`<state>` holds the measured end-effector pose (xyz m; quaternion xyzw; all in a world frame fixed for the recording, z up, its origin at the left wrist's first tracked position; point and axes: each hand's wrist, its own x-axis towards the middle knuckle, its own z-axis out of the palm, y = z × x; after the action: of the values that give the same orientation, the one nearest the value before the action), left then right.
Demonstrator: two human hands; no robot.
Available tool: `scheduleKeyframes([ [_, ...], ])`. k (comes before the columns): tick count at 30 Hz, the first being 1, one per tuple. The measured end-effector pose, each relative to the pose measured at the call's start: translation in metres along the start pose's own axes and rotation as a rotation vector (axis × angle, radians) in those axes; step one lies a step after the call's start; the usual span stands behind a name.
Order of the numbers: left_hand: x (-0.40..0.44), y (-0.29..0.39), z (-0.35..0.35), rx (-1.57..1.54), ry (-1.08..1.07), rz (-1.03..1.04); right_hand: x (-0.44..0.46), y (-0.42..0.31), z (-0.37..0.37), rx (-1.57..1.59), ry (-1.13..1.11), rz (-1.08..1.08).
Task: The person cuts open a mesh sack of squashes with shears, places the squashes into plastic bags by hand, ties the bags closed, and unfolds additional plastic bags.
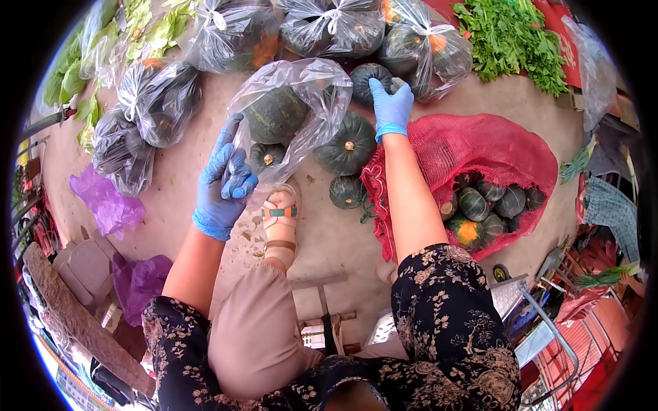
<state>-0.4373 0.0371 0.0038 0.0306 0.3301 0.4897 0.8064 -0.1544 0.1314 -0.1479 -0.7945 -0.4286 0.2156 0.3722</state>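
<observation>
My left hand (226, 168), in a blue glove with dark smudges, has its fingers curled on the edge of a clear plastic bag (325, 82). The bag's mouth gapes, and a large dark green pumpkin (277, 115) and a smaller pumpkin (266, 157) show in or behind it. My right hand (392, 108), gloved in blue, grips a dark green round pumpkin (369, 81) beyond the bag, its fingertips partly hidden. Between my hands, a ribbed pumpkin (346, 142) and a small one (345, 192) rest on the floor.
A red mesh sack (473, 147) lies at right, small pumpkins (480, 205) filling its opening. Tied bags of pumpkins (233, 38) line the far side. Leafy greens (510, 44) lie far right, a purple bag (106, 198) at left. My sandalled foot (279, 222) is near the open bag.
</observation>
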Motion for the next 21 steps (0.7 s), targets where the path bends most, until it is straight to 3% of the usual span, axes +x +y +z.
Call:
scheduleKeyframes([
  [4, -0.010, -0.001, 0.009, -0.037, 0.055, 0.021, 0.040, 0.059, 0.036, 0.265, -0.268, 0.672],
  [7, -0.016, -0.003, 0.017, 0.034, 0.177, 0.060, 0.032, 0.065, 0.053, 0.465, -0.204, 0.627],
  [8, -0.015, -0.005, 0.019, 0.054, 0.224, 0.072, 0.019, 0.024, 0.033, 0.419, -0.172, 0.624],
  [9, -0.015, -0.006, 0.019, 0.072, 0.273, 0.089, 0.015, 0.030, 0.039, 0.472, -0.175, 0.582],
  [12, -0.020, -0.006, 0.009, 0.116, 0.228, 0.122, 0.015, 0.054, 0.047, 0.711, -0.207, 0.531],
  [15, -0.028, -0.002, 0.003, 0.079, 0.139, 0.153, -0.008, 0.004, -0.003, 1.312, -0.467, 0.415],
  [18, -0.038, 0.001, 0.004, 0.033, 0.148, 0.202, -0.052, -0.058, -0.065, 1.412, -0.955, 0.382],
  [21, -0.049, 0.005, 0.009, -0.019, 0.203, 0.221, -0.106, -0.098, -0.063, 1.253, -1.341, 0.372],
])
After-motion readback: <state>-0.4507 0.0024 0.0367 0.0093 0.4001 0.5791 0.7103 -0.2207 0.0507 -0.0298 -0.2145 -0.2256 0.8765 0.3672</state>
